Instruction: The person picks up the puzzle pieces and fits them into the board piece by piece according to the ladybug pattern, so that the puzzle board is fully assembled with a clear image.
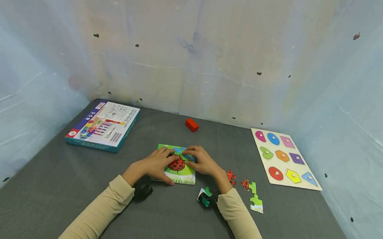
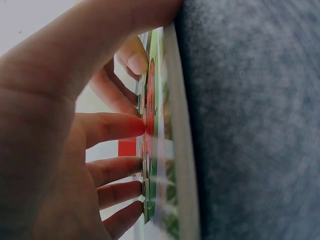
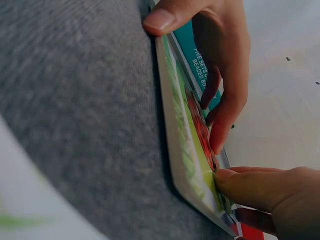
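Note:
A ladybug puzzle board (image 1: 187, 179) with a grassy lower edge lies flat on the dark grey table. My left hand (image 1: 157, 164) rests on its left side, fingers spread over the picture and thumb by the near edge. From the right, my right hand (image 1: 205, 163) touches the upper part of the board with fingertips and thumb. The right wrist view shows its thumb (image 3: 230, 177) pressing on puzzle pieces beside the red ladybug (image 3: 196, 120). Fingertips of the left hand touch the raised pieces in the left wrist view. Both hands partly cover the picture.
Loose puzzle pieces lie right of the board: a red one (image 1: 231, 177), a red-green pair (image 1: 252, 187) and a green one (image 1: 256, 204). Another piece (image 1: 201, 193) is by the right wrist. Further out are a red block (image 1: 192, 125), a boxed toy (image 1: 114, 113) and a shape board (image 1: 266, 165).

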{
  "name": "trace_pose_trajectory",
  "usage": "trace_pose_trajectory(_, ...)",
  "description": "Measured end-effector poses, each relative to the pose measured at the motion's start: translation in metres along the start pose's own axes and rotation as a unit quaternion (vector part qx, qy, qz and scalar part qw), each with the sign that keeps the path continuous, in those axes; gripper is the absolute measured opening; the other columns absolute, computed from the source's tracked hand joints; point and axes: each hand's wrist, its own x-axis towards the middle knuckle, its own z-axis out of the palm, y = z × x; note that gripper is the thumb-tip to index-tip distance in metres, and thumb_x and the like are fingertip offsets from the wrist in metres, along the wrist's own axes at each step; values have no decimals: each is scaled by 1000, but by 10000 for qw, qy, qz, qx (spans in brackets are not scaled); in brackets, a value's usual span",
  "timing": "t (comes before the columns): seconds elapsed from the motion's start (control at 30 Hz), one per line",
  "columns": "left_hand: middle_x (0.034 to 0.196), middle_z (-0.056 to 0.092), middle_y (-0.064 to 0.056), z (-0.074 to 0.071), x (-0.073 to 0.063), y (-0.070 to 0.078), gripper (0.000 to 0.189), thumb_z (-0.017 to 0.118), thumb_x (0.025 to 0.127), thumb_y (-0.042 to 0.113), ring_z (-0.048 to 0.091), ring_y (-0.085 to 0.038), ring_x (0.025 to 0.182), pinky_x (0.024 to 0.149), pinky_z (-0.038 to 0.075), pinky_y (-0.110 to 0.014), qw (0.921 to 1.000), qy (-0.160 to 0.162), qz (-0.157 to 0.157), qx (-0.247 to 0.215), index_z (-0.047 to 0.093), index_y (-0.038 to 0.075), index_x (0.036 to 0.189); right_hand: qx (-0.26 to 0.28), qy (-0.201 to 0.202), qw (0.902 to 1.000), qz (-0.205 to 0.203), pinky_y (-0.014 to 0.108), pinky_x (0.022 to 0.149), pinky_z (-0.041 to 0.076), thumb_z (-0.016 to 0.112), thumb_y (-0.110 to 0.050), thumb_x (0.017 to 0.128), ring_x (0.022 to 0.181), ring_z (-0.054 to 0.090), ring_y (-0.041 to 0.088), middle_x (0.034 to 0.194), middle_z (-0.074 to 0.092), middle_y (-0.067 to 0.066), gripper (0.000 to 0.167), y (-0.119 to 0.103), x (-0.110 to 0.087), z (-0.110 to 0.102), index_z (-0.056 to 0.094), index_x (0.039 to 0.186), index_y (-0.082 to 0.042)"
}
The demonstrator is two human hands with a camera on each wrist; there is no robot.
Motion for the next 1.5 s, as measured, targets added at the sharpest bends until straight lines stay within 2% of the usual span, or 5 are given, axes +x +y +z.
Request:
trace_pose_trajectory(0.73, 147, 30, -13, 3, 2, -2, 93, 67, 69, 67, 29, -29, 127, 103, 27, -51, 9998, 8, -48, 183, 40, 18, 143, 4, 233, 9992, 312, 49, 93, 35, 63, -13, 89, 112, 40, 31, 123, 47, 16, 34, 3, -2, 8, 60, 122, -5)
trace_pose_trajectory(0.93, 146, 32, -12, 4, 2, -4, 93, 67, 68, 68, 32, -27, 123, 101, 30, -49, 9997, 95, -35, 209, 40, 20, 142, -33, 439, 9989, 130, 48, 90, 36, 61, -13, 91, 108, 43, 31, 119, 50, 16, 29, 6, -2, 11, 62, 119, -5)
trace_pose_trajectory(1.1, 145, 30, -14, 4, 1, -5, 94, 71, 65, 67, 32, -29, 126, 101, 33, -48, 9996, 177, -184, -76, 42, 21, 141, -220, 596, 9980, -34, 46, 89, 37, 60, -13, 91, 104, 45, 30, 115, 53, 15, 26, 8, 0, 14, 63, 116, -6)
trace_pose_trajectory(1.27, 144, 23, -20, 3, 0, -5, 96, 74, 61, 67, 22, -34, 131, 98, 36, -51, 9979, 139, -439, -462, 43, 24, 141, -259, 693, 9972, -91, 47, 88, 37, 61, -12, 90, 103, 46, 31, 113, 54, 15, 25, 8, 0, 15, 64, 115, -6)
trace_pose_trajectory(1.5, 138, 36, -18, -3, -2, -6, 100, 70, 60, 72, 30, -33, 127, 97, 35, -52, 9994, 106, -302, 128, 41, 23, 143, -368, 594, 9975, 98, 48, 85, 38, 60, -14, 91, 105, 46, 29, 115, 52, 13, 26, 6, 0, 13, 63, 116, -9)
